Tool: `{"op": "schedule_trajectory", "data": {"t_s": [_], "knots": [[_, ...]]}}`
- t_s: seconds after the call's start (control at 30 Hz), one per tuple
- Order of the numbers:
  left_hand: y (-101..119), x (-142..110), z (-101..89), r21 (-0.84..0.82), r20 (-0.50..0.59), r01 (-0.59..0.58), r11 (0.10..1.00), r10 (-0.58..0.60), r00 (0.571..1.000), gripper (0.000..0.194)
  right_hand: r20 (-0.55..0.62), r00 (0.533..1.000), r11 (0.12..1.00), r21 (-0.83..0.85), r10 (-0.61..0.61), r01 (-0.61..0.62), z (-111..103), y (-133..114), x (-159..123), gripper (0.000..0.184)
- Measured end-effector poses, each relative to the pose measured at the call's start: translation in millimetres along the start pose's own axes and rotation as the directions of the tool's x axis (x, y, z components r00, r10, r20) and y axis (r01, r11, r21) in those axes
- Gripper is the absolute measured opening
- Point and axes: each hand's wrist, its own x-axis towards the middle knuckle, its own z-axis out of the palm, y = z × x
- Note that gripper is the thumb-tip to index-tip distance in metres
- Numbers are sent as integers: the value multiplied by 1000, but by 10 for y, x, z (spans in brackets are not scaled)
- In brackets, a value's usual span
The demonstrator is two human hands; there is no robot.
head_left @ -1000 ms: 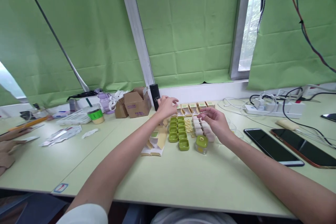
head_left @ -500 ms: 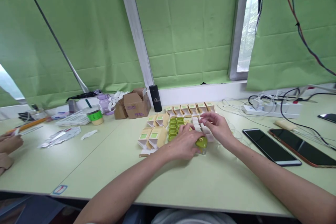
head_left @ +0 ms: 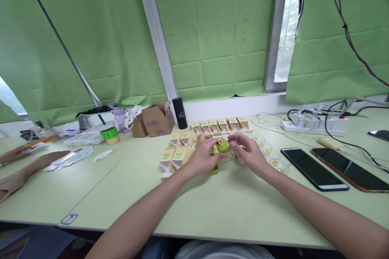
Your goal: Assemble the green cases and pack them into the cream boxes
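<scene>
Held between the thumb and fingers of my left hand (head_left: pixel 204 156) is a small rounded green lid (head_left: pixel 223 145) with a pale loop on top. Whatever lies under the lid is mostly hidden. Close against its right side, the fingertips of my right hand (head_left: pixel 248 151) are drawn together in a pinch; what they grip is too small to tell. Below and behind my left hand are green box-shaped pieces (head_left: pixel 214 169), partly covered. Clear cups with yellow centres (head_left: pixel 275 162) stand in a line beside my right hand.
Small open cartons (head_left: pixel 182 158) stand left of my hands, with a row of cartons (head_left: pixel 223 126) behind. Further back are a brown box (head_left: pixel 158 121) and a black bottle (head_left: pixel 180 113). Phones (head_left: pixel 314 170) and a power strip (head_left: pixel 316 125) lie right. Another person's hands (head_left: pixel 45 160) are at far left.
My left hand has moved up and left with the green-lidded piece, away from the table front. My right hand has shifted slightly, staying beside it. The other person's hands reach further in.
</scene>
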Motion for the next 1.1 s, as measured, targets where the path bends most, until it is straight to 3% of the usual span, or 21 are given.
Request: {"op": "schedule_trajectory", "data": {"t_s": [0.23,0.4,0.63,0.9,1.1], "knots": [[-54,25,-5,-31,-75,-10,999,7,997,26,95,992,969,227,79,-99,126,52,-42,51],[-111,13,29,-66,-142,7,998,-17,990,32,104,984,926,336,143,-170,161,78,-28,58],[-179,34,22,-111,-354,-17,994,-24,935,15,50,991,948,287,125,-134,226,162,-59,57],[-171,8,65,-137,-373,76,988,-123,920,8,67,994,960,260,87,-102,280,144,-95,53],[-185,68,80,-452,-357,52,891,-233,905,19,69,996,958,278,61,-78,247,162,-76,55]]}}
